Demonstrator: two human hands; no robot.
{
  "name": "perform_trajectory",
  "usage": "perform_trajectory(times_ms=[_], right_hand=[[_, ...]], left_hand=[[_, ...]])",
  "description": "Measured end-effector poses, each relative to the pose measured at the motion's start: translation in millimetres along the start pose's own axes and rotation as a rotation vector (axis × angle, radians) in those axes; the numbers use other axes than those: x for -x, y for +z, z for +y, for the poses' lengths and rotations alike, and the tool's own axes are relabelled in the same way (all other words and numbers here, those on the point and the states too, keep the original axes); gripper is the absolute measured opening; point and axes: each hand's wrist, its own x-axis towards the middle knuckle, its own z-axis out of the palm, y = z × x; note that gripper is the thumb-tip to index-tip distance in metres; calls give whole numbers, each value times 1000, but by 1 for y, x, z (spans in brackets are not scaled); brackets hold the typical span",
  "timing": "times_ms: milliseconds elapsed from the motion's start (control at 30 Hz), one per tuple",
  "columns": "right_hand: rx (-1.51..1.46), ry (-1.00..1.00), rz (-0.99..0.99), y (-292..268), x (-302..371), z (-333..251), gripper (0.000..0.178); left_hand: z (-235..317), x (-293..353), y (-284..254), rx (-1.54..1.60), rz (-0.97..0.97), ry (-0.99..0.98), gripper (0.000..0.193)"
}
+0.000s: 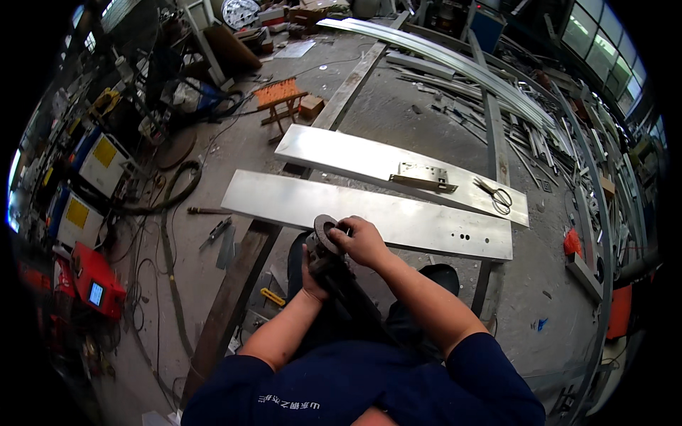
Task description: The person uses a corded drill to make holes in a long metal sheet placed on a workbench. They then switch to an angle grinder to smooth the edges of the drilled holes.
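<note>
hands meet over the lap, low in the middle of the view. the left hand (312,273) is wrapped tight around the dark body of an angle grinder (334,273), held pointing away from the person just above the knees. the right hand (364,241) has its fingers closed on the grinding disc (325,233), a round grey wheel with a darker centre, tilted on edge at the tool's front end. the grinder is black and worn, its handle running back toward the dark blue sleeves. just beyond the disc lies a long shiny metal strip (398,216) with small holes near its right end. behind it a second strip (355,157) carries a door lock case (424,176) and a pair of scissors (497,195). farther off, an orange stool (280,96) stands on the concrete floor (398,106).
</note>
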Motion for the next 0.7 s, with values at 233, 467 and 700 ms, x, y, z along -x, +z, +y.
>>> perform_trajectory(times_ms=[233, 467, 700], right_hand=[[29, 98, -175, 48, -26, 1, 39], [28, -120, -113, 46, -32, -16, 28], [-487, 94, -122, 55, -29, 5, 32]], left_hand=[[20, 18, -44, 26, -193, 62, 82], [29, 12, -17, -30, -72, 89, 91], [26, 10, -28, -29, -78, 67, 91]])
